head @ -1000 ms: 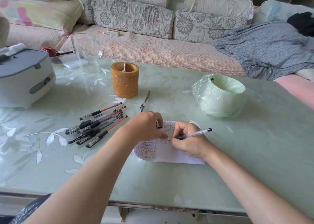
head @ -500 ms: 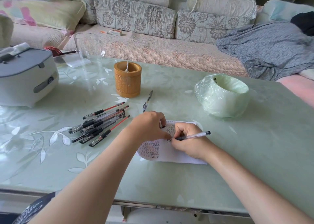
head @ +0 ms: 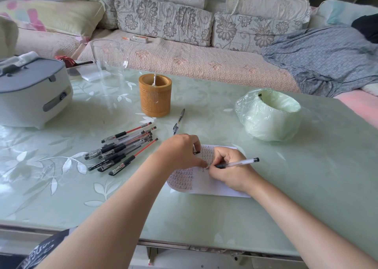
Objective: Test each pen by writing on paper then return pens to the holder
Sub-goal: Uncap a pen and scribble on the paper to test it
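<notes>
On the near pale green glass tabletop (head: 306,176), the right hand (head: 231,171) grips a clear-barrelled black pen (head: 237,163), tip on the white written sheet of paper (head: 204,187); the left hand (head: 180,152), fingers curled, pins the sheet.

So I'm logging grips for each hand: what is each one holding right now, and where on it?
The right hand grips a clear pen low on the barrel, near the tip. The left hand presses on the paper.
</notes>
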Tool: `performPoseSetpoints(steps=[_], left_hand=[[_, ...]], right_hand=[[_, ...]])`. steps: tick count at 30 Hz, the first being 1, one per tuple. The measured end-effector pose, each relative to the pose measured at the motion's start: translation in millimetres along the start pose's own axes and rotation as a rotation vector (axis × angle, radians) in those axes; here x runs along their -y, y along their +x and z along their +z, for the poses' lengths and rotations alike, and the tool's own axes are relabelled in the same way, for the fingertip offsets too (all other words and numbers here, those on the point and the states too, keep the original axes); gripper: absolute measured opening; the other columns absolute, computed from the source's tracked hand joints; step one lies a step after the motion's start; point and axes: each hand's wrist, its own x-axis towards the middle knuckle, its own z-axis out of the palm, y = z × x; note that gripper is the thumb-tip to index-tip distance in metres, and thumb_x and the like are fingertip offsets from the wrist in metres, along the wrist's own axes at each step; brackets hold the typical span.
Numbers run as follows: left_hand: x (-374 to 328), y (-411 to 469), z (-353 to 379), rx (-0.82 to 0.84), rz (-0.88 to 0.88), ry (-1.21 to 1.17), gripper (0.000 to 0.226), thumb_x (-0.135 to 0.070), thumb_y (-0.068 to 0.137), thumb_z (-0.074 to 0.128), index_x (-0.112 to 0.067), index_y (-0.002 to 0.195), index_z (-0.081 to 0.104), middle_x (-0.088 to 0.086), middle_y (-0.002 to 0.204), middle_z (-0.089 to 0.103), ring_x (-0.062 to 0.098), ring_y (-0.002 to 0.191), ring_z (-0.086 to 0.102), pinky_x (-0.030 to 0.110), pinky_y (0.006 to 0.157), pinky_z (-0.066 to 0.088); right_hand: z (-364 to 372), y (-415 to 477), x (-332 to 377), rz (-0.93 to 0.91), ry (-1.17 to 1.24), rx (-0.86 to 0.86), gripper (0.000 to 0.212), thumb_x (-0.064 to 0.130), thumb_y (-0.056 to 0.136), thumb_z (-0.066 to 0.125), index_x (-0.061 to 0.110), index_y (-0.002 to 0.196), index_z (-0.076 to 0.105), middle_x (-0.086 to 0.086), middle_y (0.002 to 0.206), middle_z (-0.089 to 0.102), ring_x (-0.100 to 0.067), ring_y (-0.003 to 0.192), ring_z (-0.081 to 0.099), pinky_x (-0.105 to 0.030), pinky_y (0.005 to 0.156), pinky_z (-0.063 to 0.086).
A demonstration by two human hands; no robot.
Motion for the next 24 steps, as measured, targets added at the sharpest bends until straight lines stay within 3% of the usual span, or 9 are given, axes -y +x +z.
performPoseSetpoints(steps=[7,13,19,24], left_hand=[[-0.3,0.2,-0.7,0.008,-0.001,-0.003,0.047,-0.055,0.064,0.080,-0.027,0.095,0.061,-0.008,0.089,0.059,0.013,0.081,0.054,0.028,0.070,0.047],[-0.4,0.7,-1.5,0.012,-0.002,-0.004,0.047,-0.055,0.064,0.081,-0.026,0.097,0.061,-0.008,0.089,0.058,0.013,0.081,0.053,0.028,0.071,0.047],[-0.5,-0.1,-0.7,0.007,-0.006,-0.008,0.047,-0.054,0.065,0.081,-0.026,0.097,0.062,-0.006,0.092,0.060,0.013,0.082,0.054,0.027,0.069,0.046],[-0.7,-0.6,-1.1,0.005,-0.002,-0.002,0.048,-0.054,0.065,0.081,-0.025,0.097,0.062,-0.006,0.092,0.060,0.014,0.083,0.055,0.028,0.071,0.048]], right_hand=[[-0.3,0.0,-1.8,0.020,-0.014,0.048,0.017,0.009,0.067,0.060,0.007,0.063,0.044,0.002,0.061,0.039,-0.010,0.057,0.034,-0.026,0.053,0.025],[-1.1,0.6,-3.0,0.013,0.004,0.026,0.019,0.008,0.068,0.061,0.012,0.060,0.045,0.009,0.057,0.041,-0.008,0.056,0.035,-0.023,0.052,0.025],[-0.1,-0.2,-1.2,-0.007,-0.045,0.034,0.018,0.008,0.066,0.059,0.006,0.062,0.042,0.002,0.060,0.037,-0.010,0.057,0.033,-0.026,0.053,0.024],[0.1,-0.8,-0.4,0.009,-0.019,0.022,0.018,0.008,0.068,0.060,0.010,0.061,0.043,0.006,0.059,0.039,-0.010,0.057,0.034,-0.025,0.053,0.025]])
